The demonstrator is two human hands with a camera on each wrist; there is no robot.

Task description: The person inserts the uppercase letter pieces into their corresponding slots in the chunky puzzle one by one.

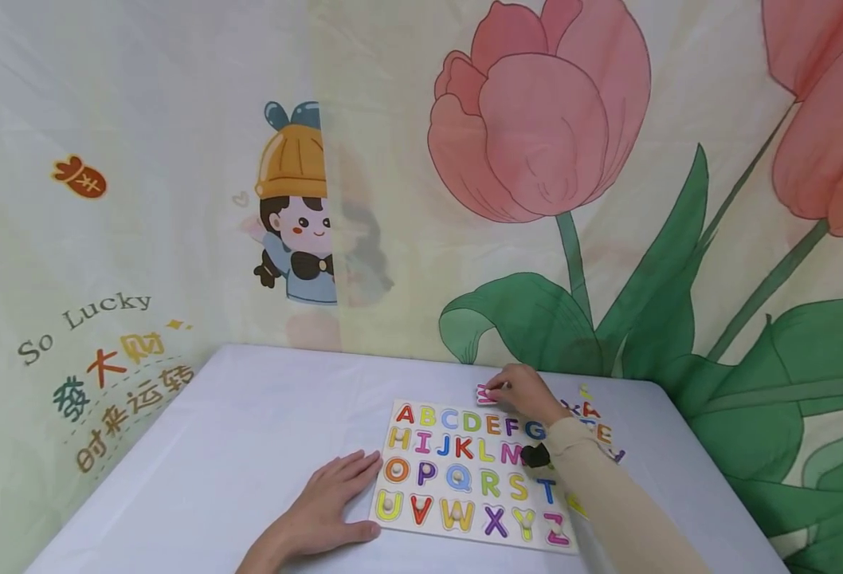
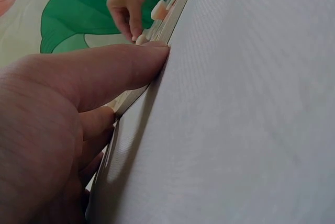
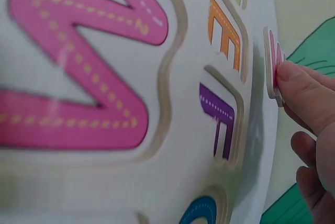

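A lettered alphabet puzzle board [image 1: 479, 528] lies on the white table. My left hand [image 1: 330, 504] rests at its left side, fingers extended, thumb and fingertips touching the edge. In the left wrist view my left thumb [image 2: 112, 69] lies against the board's rim. Beyond the board's top edge, my right hand [image 1: 525, 389] pinches a pink letter piece [image 1: 483, 394]. The right wrist view shows this pink letter piece [image 3: 271, 64] nearly edge-on between thumb and fingers; which letter it is I cannot tell. Knobbed pieces such as the W [image 1: 457, 514] sit in the lower rows.
Loose letters, among them a red A [image 1: 590, 409] and an orange E [image 1: 604, 434], lie right of the board, partly behind my right sleeve [image 1: 608, 490]. A small black object [image 1: 535, 456] shows beside that sleeve. A printed cloth backdrop [image 1: 393, 199] hangs behind the table [image 1: 249, 422].
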